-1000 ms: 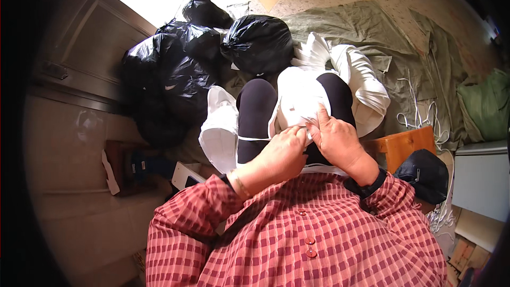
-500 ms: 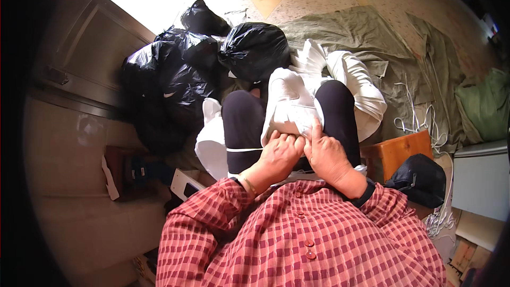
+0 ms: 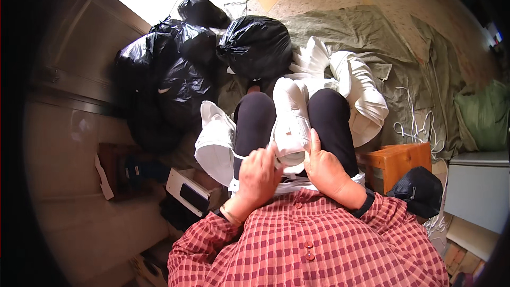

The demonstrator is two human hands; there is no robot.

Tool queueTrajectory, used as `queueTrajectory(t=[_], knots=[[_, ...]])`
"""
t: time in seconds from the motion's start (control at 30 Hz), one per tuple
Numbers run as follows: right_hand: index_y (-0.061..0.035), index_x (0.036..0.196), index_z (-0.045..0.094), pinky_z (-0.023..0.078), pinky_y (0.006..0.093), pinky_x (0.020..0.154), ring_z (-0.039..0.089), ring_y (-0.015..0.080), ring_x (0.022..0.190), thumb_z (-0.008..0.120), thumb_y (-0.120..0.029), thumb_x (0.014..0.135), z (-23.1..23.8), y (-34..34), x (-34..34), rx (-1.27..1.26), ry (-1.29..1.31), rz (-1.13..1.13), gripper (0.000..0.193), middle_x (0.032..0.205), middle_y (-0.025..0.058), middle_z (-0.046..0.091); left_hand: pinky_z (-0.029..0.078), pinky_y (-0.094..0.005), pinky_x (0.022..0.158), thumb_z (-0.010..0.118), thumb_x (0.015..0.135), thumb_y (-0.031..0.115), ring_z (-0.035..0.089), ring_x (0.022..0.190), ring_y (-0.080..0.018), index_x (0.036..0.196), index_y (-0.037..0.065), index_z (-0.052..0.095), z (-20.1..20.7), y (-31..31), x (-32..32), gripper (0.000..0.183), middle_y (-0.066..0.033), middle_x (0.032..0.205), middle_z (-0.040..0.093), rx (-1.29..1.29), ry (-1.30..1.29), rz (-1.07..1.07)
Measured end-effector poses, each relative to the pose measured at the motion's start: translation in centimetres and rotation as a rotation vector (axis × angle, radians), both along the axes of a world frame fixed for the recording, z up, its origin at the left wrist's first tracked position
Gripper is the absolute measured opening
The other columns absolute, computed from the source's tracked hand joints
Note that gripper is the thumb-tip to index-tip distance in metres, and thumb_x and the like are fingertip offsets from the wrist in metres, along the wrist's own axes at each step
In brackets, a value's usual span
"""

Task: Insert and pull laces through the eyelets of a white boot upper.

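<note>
A white sneaker [image 3: 291, 111] lies between my knees, its toe pointing away and its opening toward me. My right hand [image 3: 328, 169] grips its right rear side, index finger stretched along the edge. My left hand [image 3: 257, 179] is closed beside the left rear edge, slightly blurred; what its fingers hold, if anything, is hidden. A thin white cord [image 3: 238, 155] runs over my left knee to that hand. Beyond my right knee, nested white shoe uppers [image 3: 361, 90] form a curved stack. More white shoe pieces [image 3: 215, 141] stand left of my left knee.
Several full black plastic bags [image 3: 255, 45] sit ahead and to the left on a green cloth [image 3: 345, 26]. A wooden stool [image 3: 401, 162] and a dark cap-like thing [image 3: 417, 191] are at my right, near loose white cords [image 3: 419, 127]. An open white box [image 3: 191, 191] lies at left.
My left hand has drawn back and left from the sneaker's rear edge. The sneaker has turned and come nearer, its rear opening showing more. My right hand keeps its grip.
</note>
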State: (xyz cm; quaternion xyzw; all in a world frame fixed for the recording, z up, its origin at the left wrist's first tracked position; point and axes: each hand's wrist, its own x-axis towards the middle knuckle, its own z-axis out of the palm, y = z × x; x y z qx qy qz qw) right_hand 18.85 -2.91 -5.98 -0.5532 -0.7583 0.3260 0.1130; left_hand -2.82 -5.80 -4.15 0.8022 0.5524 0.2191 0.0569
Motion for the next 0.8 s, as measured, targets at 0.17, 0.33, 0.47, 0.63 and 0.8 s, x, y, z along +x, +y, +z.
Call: queueTrajectory(t=[0.17,0.33,0.47,0.63,0.8], knots=[[0.0241,0.158,0.014,0.060,0.0528,0.063,0.072,0.0450,0.065,0.058,-0.019,0.102,-0.5,-0.2,-0.2,0.017,-0.047,-0.009,0.083,0.073,0.0285,0.070,0.056,-0.0435,0.085,0.072,0.095,0.015,0.067,0.101,-0.0367,0.140,-0.008,0.055,-1.1,1.1,-0.3,0.053,-0.0204,0.114,0.067,-0.290,0.093,0.051],[0.0235,0.158,0.014,0.061,0.0534,0.063,0.072,0.0455,0.065,0.058,-0.018,0.101,-0.9,-0.3,-0.2,0.044,-0.055,-0.015,0.083,0.073,0.0294,0.070,0.059,-0.0416,0.079,0.068,0.096,0.013,0.071,0.091,-0.0322,0.135,-0.007,0.057,-1.4,1.7,-1.7,0.045,-0.0162,0.100,0.067,-0.176,-0.044,-0.019],[0.0244,0.157,0.017,0.061,0.0521,0.062,0.072,0.0441,0.063,0.058,-0.018,0.100,-1.0,-0.3,-0.5,0.074,-0.091,-0.026,0.082,0.071,0.0280,0.070,0.059,-0.0414,0.075,0.068,0.094,0.011,0.071,0.088,-0.0323,0.130,-0.006,0.060,-1.8,1.9,-1.1,0.041,-0.0153,0.095,0.067,-0.115,0.013,0.070],[0.0265,0.154,0.022,0.062,0.0488,0.060,0.073,0.0405,0.062,0.060,-0.018,0.098,-1.1,-0.8,-0.7,0.065,-0.247,0.048,0.082,0.069,0.0259,0.070,0.058,-0.0401,0.070,0.068,0.091,0.011,0.070,0.084,-0.0298,0.123,-0.003,0.063,-3.0,2.4,0.3,0.036,-0.0111,0.091,0.066,-0.007,-0.069,0.004],[0.0231,0.152,0.032,0.060,0.0538,0.061,0.072,0.0435,0.063,0.060,-0.013,0.096,-1.5,-1.0,-0.4,0.075,-0.176,-0.014,0.072,0.069,0.0268,0.069,0.055,-0.0384,0.067,0.067,0.089,0.012,0.066,0.078,-0.0258,0.129,-0.003,0.060,-3.6,2.6,0.4,0.043,-0.0078,0.084,0.060,-0.032,-0.046,-0.068]])
